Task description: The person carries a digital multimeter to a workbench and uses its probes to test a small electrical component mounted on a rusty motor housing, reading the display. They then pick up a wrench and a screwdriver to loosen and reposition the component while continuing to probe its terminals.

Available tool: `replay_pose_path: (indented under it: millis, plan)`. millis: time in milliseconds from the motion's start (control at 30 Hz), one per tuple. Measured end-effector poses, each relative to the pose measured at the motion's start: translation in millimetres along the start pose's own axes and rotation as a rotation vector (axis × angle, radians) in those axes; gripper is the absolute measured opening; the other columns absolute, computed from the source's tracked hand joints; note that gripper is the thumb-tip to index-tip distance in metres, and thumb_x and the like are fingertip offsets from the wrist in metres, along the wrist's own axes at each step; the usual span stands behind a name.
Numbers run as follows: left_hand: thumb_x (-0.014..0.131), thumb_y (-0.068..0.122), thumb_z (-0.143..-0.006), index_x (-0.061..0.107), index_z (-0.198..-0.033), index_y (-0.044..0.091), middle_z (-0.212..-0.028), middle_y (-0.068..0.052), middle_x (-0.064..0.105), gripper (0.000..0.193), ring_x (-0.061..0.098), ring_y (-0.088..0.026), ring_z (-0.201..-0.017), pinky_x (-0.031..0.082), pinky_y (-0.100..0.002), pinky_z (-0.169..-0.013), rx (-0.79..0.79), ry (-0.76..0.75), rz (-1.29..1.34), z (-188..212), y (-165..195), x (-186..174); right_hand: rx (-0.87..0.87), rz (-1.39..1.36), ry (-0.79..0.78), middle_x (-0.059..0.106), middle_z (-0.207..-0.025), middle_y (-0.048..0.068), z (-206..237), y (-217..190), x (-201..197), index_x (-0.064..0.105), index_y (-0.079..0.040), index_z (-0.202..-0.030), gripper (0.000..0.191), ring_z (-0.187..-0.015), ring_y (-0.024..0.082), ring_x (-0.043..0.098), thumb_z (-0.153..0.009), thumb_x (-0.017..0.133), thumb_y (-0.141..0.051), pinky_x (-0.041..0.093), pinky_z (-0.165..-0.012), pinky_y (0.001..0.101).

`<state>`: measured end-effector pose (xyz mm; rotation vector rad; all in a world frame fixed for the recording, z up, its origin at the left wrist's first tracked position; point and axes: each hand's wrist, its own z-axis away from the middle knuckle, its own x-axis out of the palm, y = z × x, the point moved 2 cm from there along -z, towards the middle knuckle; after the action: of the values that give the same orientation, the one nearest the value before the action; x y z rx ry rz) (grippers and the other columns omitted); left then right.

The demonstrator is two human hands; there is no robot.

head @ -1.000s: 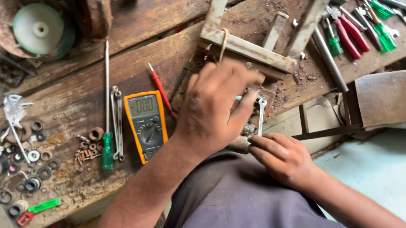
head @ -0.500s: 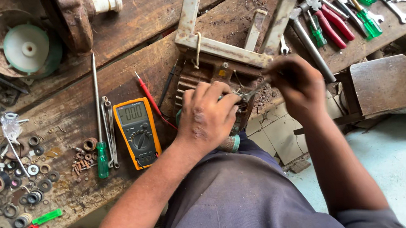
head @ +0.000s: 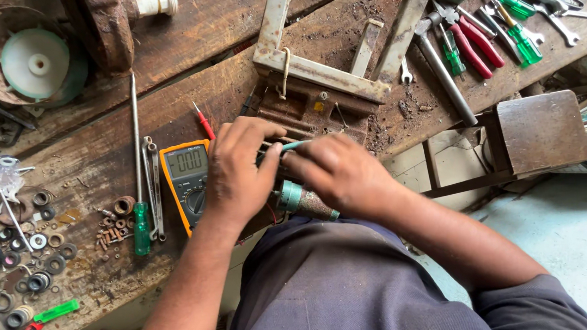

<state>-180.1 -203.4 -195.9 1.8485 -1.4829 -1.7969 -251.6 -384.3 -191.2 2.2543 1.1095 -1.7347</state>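
Observation:
My left hand [head: 237, 170] and my right hand [head: 340, 175] meet at the front edge of the wooden workbench [head: 182, 104], over a rusty brown device [head: 303, 111] with a pale metal frame [head: 321, 74]. Between the fingers of both hands runs a thin teal rod [head: 294, 145]. Under my right hand lies a teal and brown cylindrical part [head: 300, 201]. An orange multimeter [head: 187, 181] sits just left of my left hand, with a red probe [head: 203, 121] above it.
A green-handled screwdriver [head: 141, 221], rings, washers and screws [head: 31, 237] crowd the left of the bench. Pliers, wrenches and green-handled tools [head: 494, 27] lie at the right. A rusty round housing with a white disc [head: 33, 64] sits top left; a small wooden stool [head: 531, 133] stands right.
My right hand has come back from the metal frame to meet my left hand at the bench's front edge, and both now pinch the thin teal rod.

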Motion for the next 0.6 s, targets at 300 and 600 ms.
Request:
replay_pose_path:
  millis: [300, 600]
  plan:
    - [0.076, 0.009, -0.086, 0.07, -0.104, 0.013, -0.103, -0.002, 0.068, 0.019, 0.063, -0.025, -0.097, 0.048, -0.04, -0.086, 0.056, -0.035, 0.012, 0, 11, 5, -0.188, 0.296, -0.041, 0.057, -0.119, 0.01, 48, -14, 2, 0.067, -0.009, -0.13, 0.044, -0.11, 0.026, 0.058, -0.088, 0.065, -0.022, 0.05, -0.094, 0.043]
    - [0.077, 0.012, -0.085, 0.071, -0.108, 0.016, -0.106, 0.001, 0.066, 0.024, 0.061, -0.022, -0.102, 0.042, -0.042, -0.084, 0.16, -0.096, -0.044, -3, 32, 24, 0.184, -0.037, 0.01, 0.067, -0.106, 0.011, 100, -3, -5, 0.07, -0.008, -0.114, 0.038, -0.091, 0.027, 0.066, -0.076, 0.069, -0.007, 0.051, -0.087, 0.0458]
